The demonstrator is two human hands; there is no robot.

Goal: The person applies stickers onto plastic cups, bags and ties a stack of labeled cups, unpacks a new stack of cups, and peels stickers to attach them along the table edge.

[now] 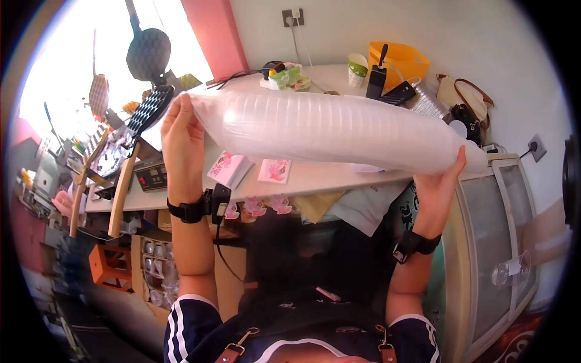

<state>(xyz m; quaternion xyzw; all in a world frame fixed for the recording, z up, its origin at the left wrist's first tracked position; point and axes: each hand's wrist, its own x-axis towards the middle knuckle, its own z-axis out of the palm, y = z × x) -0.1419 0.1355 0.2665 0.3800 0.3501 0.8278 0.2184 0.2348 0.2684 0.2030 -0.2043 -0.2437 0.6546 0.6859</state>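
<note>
A long wrapped stack of translucent plastic cups or lids lies level in front of me, above the table; its rings show through the clear bag. At its left end, my left hand is closed, pinching the gathered plastic of the bag. My right hand cups the other end from below, fingers mostly hidden behind the stack and one digit up along its side. Under the stack, white cards with pink prints rest on the table.
Waffle irons with wooden handles and a control box stand at left. Along the back are a paper cup, a yellow bin, a black device and a bag. A glass-door cabinet stands at right.
</note>
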